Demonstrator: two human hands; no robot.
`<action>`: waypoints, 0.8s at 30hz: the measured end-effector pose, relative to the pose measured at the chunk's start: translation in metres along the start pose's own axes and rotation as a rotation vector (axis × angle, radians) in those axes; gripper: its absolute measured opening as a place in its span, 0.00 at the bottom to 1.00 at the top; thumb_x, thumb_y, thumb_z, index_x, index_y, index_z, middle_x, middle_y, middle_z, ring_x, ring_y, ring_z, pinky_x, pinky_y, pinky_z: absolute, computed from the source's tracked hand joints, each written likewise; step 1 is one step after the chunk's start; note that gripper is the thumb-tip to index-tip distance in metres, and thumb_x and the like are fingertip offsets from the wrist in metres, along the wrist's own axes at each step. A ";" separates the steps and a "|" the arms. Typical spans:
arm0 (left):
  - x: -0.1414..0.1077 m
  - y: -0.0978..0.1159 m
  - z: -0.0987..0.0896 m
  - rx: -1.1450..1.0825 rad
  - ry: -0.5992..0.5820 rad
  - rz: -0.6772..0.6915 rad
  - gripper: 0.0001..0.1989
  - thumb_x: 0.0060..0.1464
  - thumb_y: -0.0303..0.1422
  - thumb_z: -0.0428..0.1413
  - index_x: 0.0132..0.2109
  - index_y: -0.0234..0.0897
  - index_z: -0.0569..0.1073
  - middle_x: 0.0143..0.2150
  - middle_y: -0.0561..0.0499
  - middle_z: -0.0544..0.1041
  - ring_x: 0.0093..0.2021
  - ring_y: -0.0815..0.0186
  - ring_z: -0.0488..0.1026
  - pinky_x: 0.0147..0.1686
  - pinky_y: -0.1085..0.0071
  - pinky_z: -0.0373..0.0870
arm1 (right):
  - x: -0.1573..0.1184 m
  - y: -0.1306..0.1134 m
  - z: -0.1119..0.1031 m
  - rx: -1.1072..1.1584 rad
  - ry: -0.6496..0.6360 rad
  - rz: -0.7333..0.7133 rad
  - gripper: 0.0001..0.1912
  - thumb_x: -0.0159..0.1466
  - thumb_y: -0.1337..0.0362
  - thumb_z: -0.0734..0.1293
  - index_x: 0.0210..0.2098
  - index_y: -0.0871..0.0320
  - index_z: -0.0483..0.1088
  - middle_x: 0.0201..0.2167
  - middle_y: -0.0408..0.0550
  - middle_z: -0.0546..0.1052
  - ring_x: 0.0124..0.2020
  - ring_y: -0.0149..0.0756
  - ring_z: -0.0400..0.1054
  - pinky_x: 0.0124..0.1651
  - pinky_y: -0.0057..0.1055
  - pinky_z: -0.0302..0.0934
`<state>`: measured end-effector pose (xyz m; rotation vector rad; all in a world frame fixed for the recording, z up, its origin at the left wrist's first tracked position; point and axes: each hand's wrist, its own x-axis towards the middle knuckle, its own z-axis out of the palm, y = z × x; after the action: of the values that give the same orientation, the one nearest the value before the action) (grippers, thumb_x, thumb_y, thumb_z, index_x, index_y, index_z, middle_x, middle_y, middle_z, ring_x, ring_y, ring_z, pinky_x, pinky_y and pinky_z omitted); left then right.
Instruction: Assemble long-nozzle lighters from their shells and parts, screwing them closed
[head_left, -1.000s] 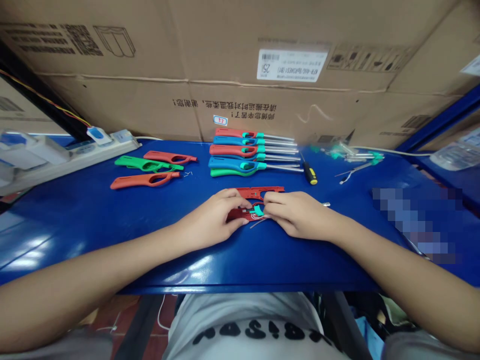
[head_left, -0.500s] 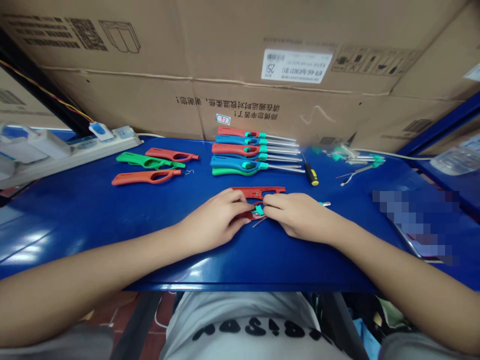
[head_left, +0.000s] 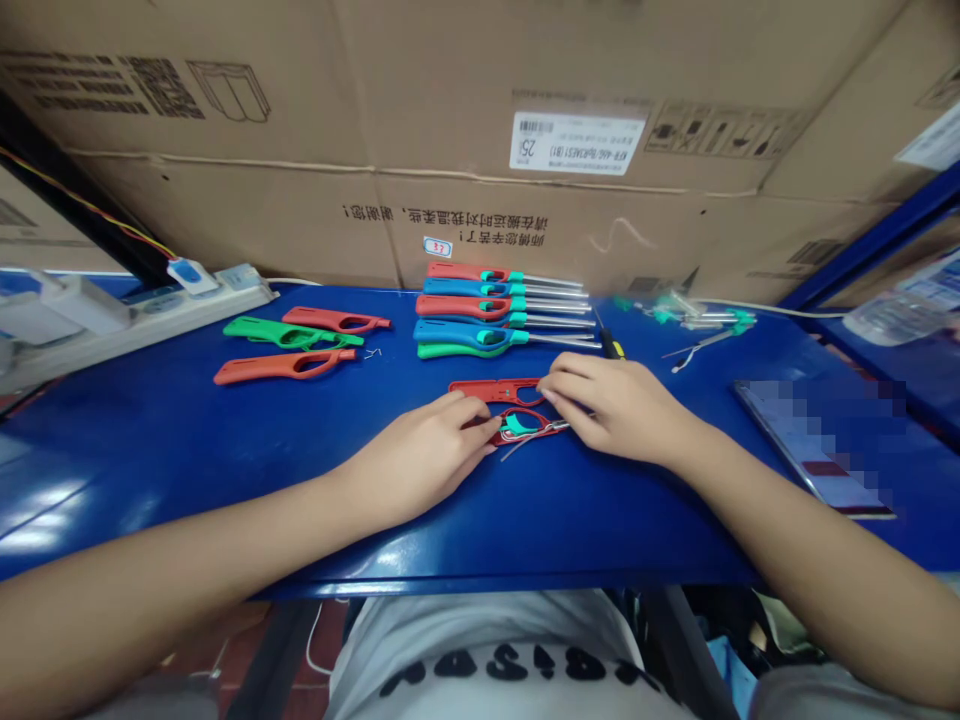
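Near the middle of the blue table lies an open red lighter half (head_left: 531, 411) with a teal trigger (head_left: 519, 425) and thin wires in it. My left hand (head_left: 439, 450) grips its left end between thumb and fingers. Over its right side is my right hand (head_left: 615, 408), its fingers bent near the neck and the metal parts; whether they pinch anything is hidden. Just behind lies a second red shell half (head_left: 487, 391), partly covered by my right fingertips.
Behind are several assembled lighters (head_left: 472, 306), with a screwdriver (head_left: 613, 346) beside them. Loose shells (head_left: 285, 366) and a power strip (head_left: 165, 318) lie left; metal-and-teal parts (head_left: 697, 315) and a flat device (head_left: 810, 450) lie right. Cardboard (head_left: 465, 80) stands behind.
My right hand has moved right, from the teal trigger to the neck end, uncovering the handle loop. My left hand stays at the left end. The whole view has shifted slightly.
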<state>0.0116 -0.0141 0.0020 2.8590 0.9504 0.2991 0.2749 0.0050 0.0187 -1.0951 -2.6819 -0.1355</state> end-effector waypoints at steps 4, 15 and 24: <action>0.000 -0.001 0.000 -0.049 0.027 -0.013 0.16 0.71 0.34 0.47 0.52 0.34 0.78 0.49 0.41 0.78 0.48 0.56 0.75 0.51 0.57 0.75 | -0.001 0.019 -0.004 -0.007 0.126 0.212 0.14 0.72 0.62 0.57 0.45 0.56 0.74 0.45 0.53 0.77 0.44 0.44 0.72 0.39 0.35 0.62; 0.001 0.004 -0.008 -0.003 -0.048 -0.080 0.20 0.72 0.34 0.43 0.51 0.35 0.79 0.49 0.41 0.76 0.46 0.56 0.75 0.47 0.58 0.75 | -0.024 0.111 0.002 -0.211 0.049 0.923 0.18 0.66 0.68 0.59 0.52 0.68 0.70 0.55 0.74 0.69 0.58 0.66 0.62 0.54 0.57 0.57; -0.001 -0.002 -0.003 -0.060 -0.011 -0.057 0.15 0.69 0.32 0.49 0.54 0.33 0.78 0.49 0.40 0.76 0.49 0.55 0.75 0.50 0.57 0.76 | -0.050 0.160 0.014 -0.134 -0.009 1.027 0.09 0.59 0.70 0.66 0.39 0.66 0.73 0.42 0.74 0.75 0.50 0.63 0.67 0.47 0.58 0.55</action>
<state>0.0087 -0.0127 0.0038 2.7713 1.0014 0.3012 0.4185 0.0878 -0.0083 -2.3189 -1.8072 -0.1130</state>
